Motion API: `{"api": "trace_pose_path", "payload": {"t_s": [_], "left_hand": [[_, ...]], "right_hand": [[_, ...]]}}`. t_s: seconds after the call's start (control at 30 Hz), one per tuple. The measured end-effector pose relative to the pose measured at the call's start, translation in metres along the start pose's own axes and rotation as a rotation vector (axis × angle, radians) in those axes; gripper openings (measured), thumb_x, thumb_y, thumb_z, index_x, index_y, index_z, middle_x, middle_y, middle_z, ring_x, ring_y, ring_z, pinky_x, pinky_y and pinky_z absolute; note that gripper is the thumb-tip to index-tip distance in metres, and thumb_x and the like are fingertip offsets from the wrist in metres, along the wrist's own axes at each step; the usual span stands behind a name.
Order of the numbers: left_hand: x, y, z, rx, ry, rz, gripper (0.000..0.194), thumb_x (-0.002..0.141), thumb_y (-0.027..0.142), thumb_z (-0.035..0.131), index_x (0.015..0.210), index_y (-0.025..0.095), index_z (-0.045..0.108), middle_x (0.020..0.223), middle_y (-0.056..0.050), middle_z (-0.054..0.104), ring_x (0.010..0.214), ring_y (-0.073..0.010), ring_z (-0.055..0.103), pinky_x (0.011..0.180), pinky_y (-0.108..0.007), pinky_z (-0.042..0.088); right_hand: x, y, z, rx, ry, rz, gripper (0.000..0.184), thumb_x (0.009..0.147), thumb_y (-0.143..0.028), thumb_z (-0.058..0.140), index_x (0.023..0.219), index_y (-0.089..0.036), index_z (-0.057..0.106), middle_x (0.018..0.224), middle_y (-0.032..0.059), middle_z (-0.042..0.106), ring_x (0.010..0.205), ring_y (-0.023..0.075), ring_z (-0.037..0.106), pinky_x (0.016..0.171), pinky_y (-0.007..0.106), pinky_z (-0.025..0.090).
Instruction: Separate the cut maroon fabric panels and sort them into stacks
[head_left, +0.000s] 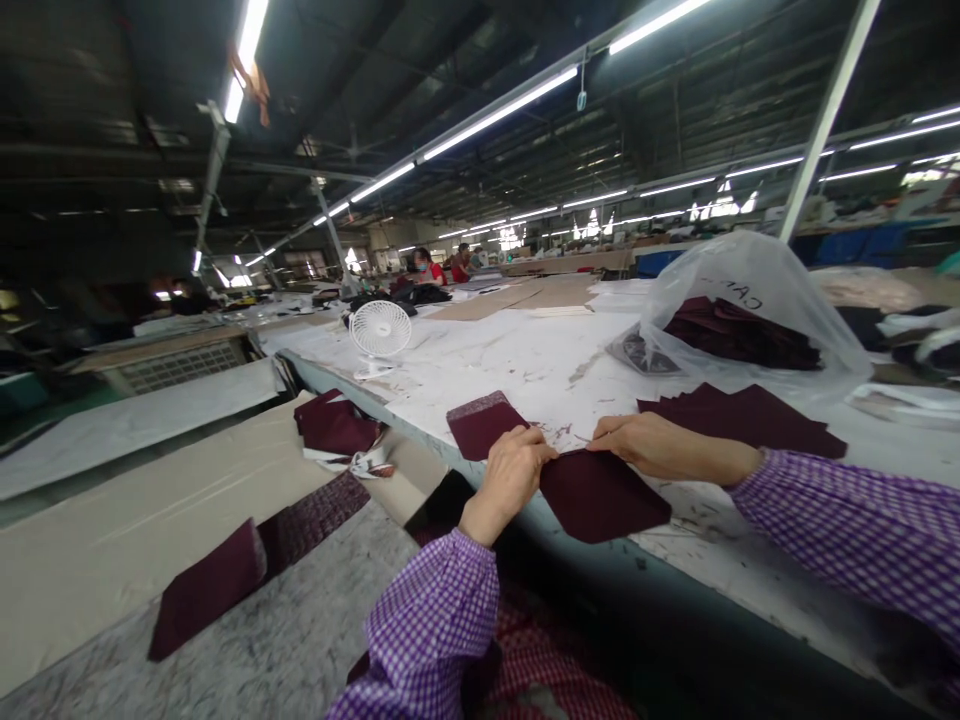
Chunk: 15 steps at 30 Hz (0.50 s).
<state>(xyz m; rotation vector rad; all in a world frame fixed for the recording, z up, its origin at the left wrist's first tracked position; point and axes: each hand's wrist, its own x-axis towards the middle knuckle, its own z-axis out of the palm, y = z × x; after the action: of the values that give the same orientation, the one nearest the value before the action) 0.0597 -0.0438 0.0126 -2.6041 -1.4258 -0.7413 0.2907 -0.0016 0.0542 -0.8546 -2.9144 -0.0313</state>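
Observation:
A dark maroon fabric piece (pixel 600 495) lies over the near edge of the white worktable (pixel 540 370). My left hand (pixel 510 475) is closed on its left upper corner. My right hand (pixel 652 445) pinches its top edge with fingers pressed together. A second maroon piece (pixel 480 422) lies flat just left of my left hand. A fanned stack of maroon pieces (pixel 750 415) rests behind my right wrist. Both sleeves are purple checked.
A clear plastic bag (pixel 750 300) holding more maroon pieces sits at the back right. A small white fan (pixel 380 335) stands on the table. More maroon pieces (pixel 334 425) and folded ones (pixel 210 590) lie on lower surfaces at left. People sit far back.

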Motion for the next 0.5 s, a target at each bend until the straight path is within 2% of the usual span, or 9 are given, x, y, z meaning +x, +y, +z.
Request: {"api": "trace_pose_path", "payload": {"t_s": [0.13,0.27,0.37,0.5], "left_hand": [[0.0,0.003,-0.002,0.063,-0.028,0.014,0.031,0.093,0.018,0.038,0.096,0.024,0.069,0.092,-0.004,0.061,0.088,-0.0174,0.05,0.08,-0.029,0.041],[-0.002,0.002,-0.001,0.048,-0.008,0.041,0.03,0.093,0.017,0.039,0.095,0.024,0.068,0.093,-0.004,0.061,0.088,-0.0171,0.05,0.08,-0.029,0.042],[-0.004,-0.004,0.0,-0.067,0.038,0.028,0.025,0.091,0.017,0.043,0.097,0.022,0.067,0.092,-0.003,0.061,0.088,-0.016,0.052,0.083,-0.028,0.042],[-0.009,-0.015,-0.001,-0.238,0.093,-0.093,0.013,0.085,0.019,0.055,0.092,0.018,0.067,0.091,-0.003,0.062,0.089,-0.016,0.054,0.086,-0.028,0.043]], "right_hand": [[0.01,-0.01,-0.011,-0.126,-0.132,0.003,0.045,0.077,-0.002,0.04,0.108,-0.021,0.066,0.087,0.0079,0.063,0.072,0.0166,0.059,0.061,0.025,0.039],[0.021,-0.027,-0.02,-0.307,-0.244,0.025,0.051,0.08,-0.004,0.04,0.121,-0.027,0.06,0.084,0.0084,0.063,0.063,0.0169,0.057,0.054,0.026,0.032],[0.026,-0.034,-0.023,-0.35,-0.263,-0.004,0.054,0.079,-0.005,0.042,0.125,-0.03,0.058,0.083,0.008,0.063,0.061,0.0159,0.056,0.054,0.026,0.031],[0.027,-0.032,-0.022,-0.343,-0.254,-0.04,0.056,0.078,-0.005,0.044,0.126,-0.031,0.057,0.085,0.0086,0.065,0.065,0.0171,0.058,0.057,0.027,0.032]]}}
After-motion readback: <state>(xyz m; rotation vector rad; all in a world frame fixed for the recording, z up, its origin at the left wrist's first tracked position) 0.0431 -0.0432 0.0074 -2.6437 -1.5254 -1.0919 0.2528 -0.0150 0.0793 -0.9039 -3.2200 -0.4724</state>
